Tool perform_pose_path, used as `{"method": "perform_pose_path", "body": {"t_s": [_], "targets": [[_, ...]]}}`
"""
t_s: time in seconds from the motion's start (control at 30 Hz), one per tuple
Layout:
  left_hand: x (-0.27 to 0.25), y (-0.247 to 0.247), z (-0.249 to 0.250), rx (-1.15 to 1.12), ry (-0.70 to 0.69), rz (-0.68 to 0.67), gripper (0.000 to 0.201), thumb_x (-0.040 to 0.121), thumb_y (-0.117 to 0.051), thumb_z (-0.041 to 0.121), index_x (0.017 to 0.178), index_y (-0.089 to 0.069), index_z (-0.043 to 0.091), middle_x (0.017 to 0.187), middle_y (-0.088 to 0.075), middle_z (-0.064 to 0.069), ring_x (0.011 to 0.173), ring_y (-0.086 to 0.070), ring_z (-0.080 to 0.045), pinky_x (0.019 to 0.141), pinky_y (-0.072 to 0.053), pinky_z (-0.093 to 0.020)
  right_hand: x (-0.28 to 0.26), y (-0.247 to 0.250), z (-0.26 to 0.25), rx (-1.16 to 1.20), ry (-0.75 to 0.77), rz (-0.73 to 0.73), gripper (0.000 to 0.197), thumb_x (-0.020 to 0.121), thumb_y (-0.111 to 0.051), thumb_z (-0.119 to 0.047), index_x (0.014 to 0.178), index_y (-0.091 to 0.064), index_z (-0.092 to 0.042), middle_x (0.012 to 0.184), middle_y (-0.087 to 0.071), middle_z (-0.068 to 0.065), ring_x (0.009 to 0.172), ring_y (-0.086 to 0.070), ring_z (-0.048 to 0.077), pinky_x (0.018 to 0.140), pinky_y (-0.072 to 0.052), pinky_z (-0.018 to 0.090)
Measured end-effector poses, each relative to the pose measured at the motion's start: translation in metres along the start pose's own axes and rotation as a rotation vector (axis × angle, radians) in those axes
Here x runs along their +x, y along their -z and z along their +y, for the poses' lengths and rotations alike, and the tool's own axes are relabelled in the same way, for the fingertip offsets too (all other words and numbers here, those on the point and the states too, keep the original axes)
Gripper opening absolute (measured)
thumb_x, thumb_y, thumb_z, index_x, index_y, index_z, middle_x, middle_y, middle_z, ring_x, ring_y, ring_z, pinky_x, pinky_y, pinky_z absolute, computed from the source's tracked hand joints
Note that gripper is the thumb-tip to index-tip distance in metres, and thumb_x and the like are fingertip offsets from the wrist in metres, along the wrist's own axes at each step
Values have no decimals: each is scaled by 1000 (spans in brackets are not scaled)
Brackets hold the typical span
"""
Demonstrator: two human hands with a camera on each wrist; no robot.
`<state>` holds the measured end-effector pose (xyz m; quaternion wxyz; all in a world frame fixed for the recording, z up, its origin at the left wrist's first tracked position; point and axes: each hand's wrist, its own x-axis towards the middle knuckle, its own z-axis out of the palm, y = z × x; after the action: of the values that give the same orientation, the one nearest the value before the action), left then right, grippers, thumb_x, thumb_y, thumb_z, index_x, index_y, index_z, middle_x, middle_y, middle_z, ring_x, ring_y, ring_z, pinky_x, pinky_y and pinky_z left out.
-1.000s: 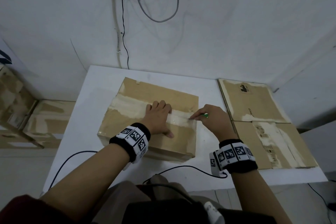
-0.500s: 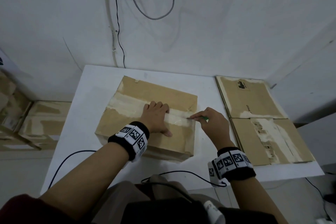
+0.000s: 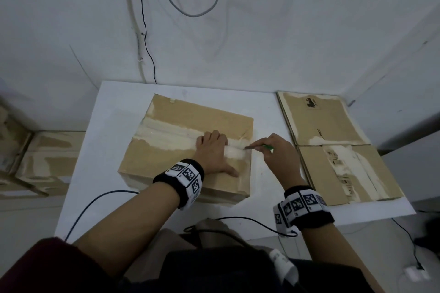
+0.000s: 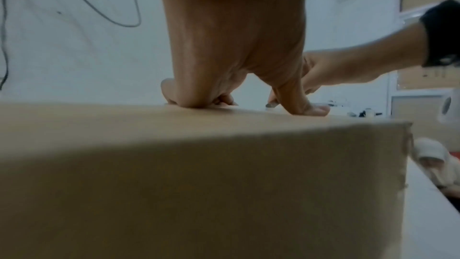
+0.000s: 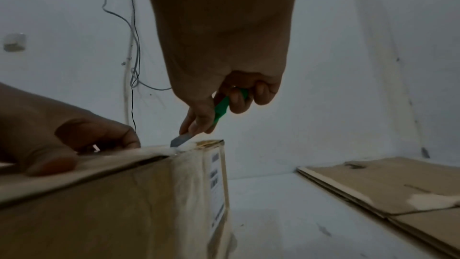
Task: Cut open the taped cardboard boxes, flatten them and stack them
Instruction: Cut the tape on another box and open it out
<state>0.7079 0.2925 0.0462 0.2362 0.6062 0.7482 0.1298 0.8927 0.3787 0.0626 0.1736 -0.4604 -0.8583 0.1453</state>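
The brown taped cardboard box (image 3: 190,150) is set on the white table (image 3: 95,150), a little to 9 o'clock of the table's middle, with a pale strip of tape (image 3: 171,137) run across its top from the 9 o'clock edge to the 3 o'clock edge. Over the last second the small green-handled knife (image 5: 219,109) has been carried along that strip toward 3 o'clock, so that its grey blade (image 5: 180,140) is now placed at the very rim of the box top, where the tape is turned down over the end face. The handle is pinched in the curled fingers (image 5: 199,123) of the right hand (image 3: 278,154). The left hand (image 3: 212,154) has stayed flat on the box top, fingers straight and pressed on the tape just to 9 o'clock of the blade, nothing being held in it.

By this the top seam is judged to be nearly cut through; the tape on the end face is judged still to be slit before the flaps can be opened. A flattened brown cardboard box (image 3: 333,145) is laid at 3 o'clock on the table, well apart, where the stack is presumably to be built.
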Motion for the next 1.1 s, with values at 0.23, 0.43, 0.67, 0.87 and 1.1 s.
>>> {"method": "perform_pose_path", "body": {"t_s": [0.23,0.43,0.67,0.87,1.1], "targets": [[1,1,2,9,-11,-26,90,52,-78,69,120,-44,22,113,-35,2,110,-32,-21,93,-23,-36,-2,-6,-2,-53,47,85,22,90,-68,-20,87,-76,-40,75,-53,-9,56,-52,12,49,-45,31],[-1,3,7,26,-34,-33,88,56,-79,65,125,-43,22,119,-35,-3,114,-30,-23,96,-22,-37,-14,-4,1,27,74,169,19,91,-67,-18,93,-74,-35,76,-52,-13,53,-52,14,48,-46,34],[-8,-1,10,0,-44,3,85,58,-80,60,123,-43,21,118,-37,-1,111,-31,-21,90,-21,-34,4,-6,-12,-6,158,0,21,87,-68,-19,87,-75,-39,74,-55,-7,57,-53,13,54,-49,38],[-9,0,10,-8,-69,6,83,56,-81,59,120,-43,21,112,-35,2,106,-32,-20,87,-22,-35,19,4,-13,-185,196,-77,21,86,-67,-23,80,-75,-42,70,-52,-9,60,-53,11,55,-43,33],[-3,8,4,3,-90,-12,84,56,-82,59,119,-44,21,110,-33,5,107,-33,-18,88,-24,-34,16,2,-8,-194,216,18,24,86,-66,-18,83,-75,-39,69,-50,-9,51,-45,12,56,-27,29]]}}
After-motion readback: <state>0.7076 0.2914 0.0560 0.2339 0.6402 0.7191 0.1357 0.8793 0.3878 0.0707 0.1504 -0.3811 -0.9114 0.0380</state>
